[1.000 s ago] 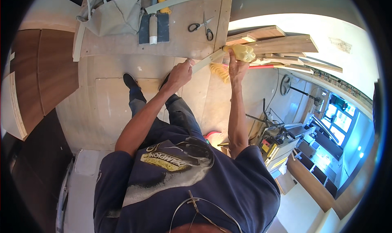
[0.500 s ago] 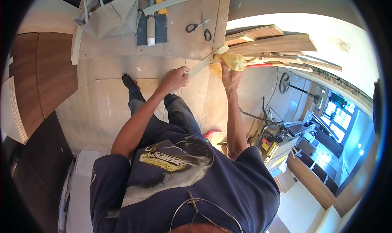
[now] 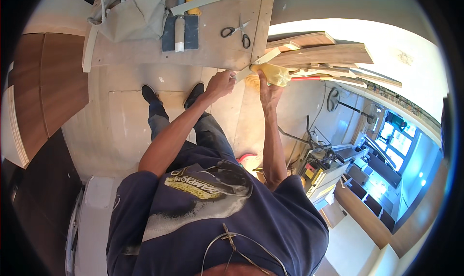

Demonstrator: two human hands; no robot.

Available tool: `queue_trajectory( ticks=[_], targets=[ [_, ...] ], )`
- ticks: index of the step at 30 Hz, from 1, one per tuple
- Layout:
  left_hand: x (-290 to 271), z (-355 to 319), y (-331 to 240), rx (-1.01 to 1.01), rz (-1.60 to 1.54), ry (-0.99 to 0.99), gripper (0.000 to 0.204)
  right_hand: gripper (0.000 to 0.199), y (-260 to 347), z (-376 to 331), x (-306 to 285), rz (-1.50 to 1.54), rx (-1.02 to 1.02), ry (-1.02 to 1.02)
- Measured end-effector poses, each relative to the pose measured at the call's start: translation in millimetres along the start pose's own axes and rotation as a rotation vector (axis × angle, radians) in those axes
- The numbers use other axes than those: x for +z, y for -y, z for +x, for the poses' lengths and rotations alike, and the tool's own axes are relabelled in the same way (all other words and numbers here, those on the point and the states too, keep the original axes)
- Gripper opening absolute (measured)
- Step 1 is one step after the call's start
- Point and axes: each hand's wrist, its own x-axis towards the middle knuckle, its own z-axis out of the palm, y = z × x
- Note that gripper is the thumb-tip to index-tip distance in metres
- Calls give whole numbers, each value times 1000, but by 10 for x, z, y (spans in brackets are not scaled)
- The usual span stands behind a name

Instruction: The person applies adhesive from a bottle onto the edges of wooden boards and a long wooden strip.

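Observation:
My left hand point(image 3: 220, 84) grips the near end of a thin pale strip point(image 3: 256, 63) that sticks out past the corner of a wooden worktop point(image 3: 212, 44). My right hand point(image 3: 267, 85) holds a yellow cloth point(image 3: 274, 74) pressed against that strip, just right of my left hand. Both arms reach forward over my dark blue shirt.
On the worktop lie black-handled scissors point(image 3: 238, 30), a grey block with a white tube point(image 3: 180, 30), a curved pale strip point(image 3: 205, 1) and a grey cloth bag point(image 3: 133, 14). Stacked wooden boards point(image 3: 319, 53) sit to the right. Machines point(image 3: 324, 164) stand lower right; brown panels point(image 3: 46, 82) left.
Both hands have moved up toward the worktop corner. The yellow cloth has slid along the strip, away from my left hand.

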Motion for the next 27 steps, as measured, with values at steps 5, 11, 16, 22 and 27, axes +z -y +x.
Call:
queue_trajectory(
  ticks=[5, 11, 16, 22, 27],
  targets=[
    [16, -6, 12, 11, 10, -33, 36, 21, 9, 348, -77, -220, -54, -77],
    [39, 19, 51, 30, 10, -41, 40, 29, -104, -69, 37, -8, -80, 17],
    [39, -37, 12, 51, -18, -67, 40, 27, 61, 349, -85, -232, 18, -22],
    [70, 58, 133, 67, 13, -80, 40, 29, -21, 179, 26, -73, -243, -5],
    [80, -32, 27, 47, 3, -140, 31, 25, -41, 449, -108, -80, -15, -1]
  ],
)
